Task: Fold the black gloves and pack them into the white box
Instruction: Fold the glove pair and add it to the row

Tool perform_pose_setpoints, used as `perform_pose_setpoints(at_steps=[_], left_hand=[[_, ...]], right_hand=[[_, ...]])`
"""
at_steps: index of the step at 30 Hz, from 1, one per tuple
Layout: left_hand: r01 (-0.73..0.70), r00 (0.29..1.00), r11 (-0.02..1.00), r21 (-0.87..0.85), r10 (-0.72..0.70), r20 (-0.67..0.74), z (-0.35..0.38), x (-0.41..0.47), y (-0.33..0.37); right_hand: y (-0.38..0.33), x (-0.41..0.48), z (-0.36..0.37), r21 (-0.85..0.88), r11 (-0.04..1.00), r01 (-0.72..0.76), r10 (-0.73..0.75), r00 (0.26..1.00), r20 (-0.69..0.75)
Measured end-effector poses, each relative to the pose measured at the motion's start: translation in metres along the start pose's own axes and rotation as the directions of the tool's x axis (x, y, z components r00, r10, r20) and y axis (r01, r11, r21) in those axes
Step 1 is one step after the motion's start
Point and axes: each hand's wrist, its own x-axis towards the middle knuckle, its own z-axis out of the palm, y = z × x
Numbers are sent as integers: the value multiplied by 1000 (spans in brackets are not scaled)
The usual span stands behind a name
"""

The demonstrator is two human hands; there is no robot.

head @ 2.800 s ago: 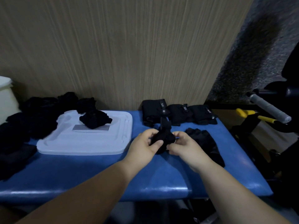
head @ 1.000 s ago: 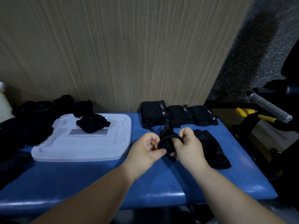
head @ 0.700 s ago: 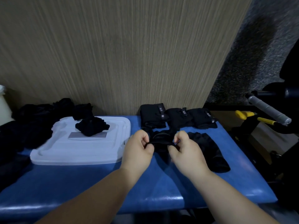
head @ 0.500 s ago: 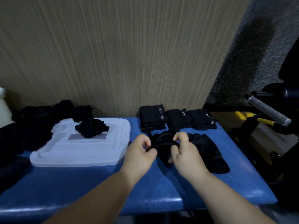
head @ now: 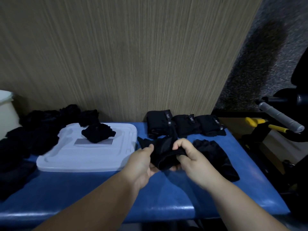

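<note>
One black glove held over the middle of the bench.
The left hand grips it from underneath, the right hand pinches its cuff; folded gloves line the back edge.

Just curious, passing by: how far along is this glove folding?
Done: three folded gloves sit by the wall. In hand: left hand and right hand grip one black glove. Left: the loose glove beside it, a crumpled glove on the white lid, the pile at left; nothing visibly boxed.
</note>
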Motion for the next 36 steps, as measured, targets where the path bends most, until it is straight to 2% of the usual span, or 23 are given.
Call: perform_pose_setpoints(at_steps=[2, 5, 8, 11, 15, 18, 24, 27, 29, 31, 33, 36], left_hand=[[-37, 998, 996, -79, 33, -58, -1, 3, 3], [-48, 998, 976, -214, 37, -57, -6, 3, 15], [-45, 999, 985, -164, 49, 16, -7, 2, 19], [-31, 995, 996, -84, 39, 90, -2, 2, 12], [13, 985, 1000, -28, -8, 175, 5, 1, 2], [35, 975, 999, -32, -27, 221, 6, 1, 0], [18, 978, 998, -61, -5, 208, 9, 7, -5], [-9, 980, 998, -64, 22, 198, 14, 11, -8], [-35, 981, 999, -34, 41, 190, 17, 15, -9], [-101, 981, 992, 72, 87, 175, 18, 19, -11], [-266, 963, 902, 340, 228, 147, 16, 25, -13], [-452, 858, 571, 686, 489, 158, 9, 29, -16]], right_hand=[[0, 1, -4, 33, 999, -38, 39, 999, -32], [4, 1, -16, 37, 997, -62, 67, 988, -141], [6, 3, -22, 79, 995, -67, 85, 967, -239], [11, 5, -19, 187, 974, -128, 169, 959, -227], [18, 12, -12, 134, 966, -221, 248, 938, -242], [19, 11, -12, 117, 970, -211, 233, 946, -225], [14, 9, -16, -145, 972, -187, 131, 935, -329], [14, 6, -18, -262, 951, -162, 69, 942, -330], [13, 4, -19, -354, 923, -151, 31, 946, -322], [12, 3, -20, -473, 867, -159, -12, 941, -337], [10, 1, -20, -590, 790, -169, -46, 942, -332], [14, 1, -17, -745, 648, -157, -74, 961, -266]])
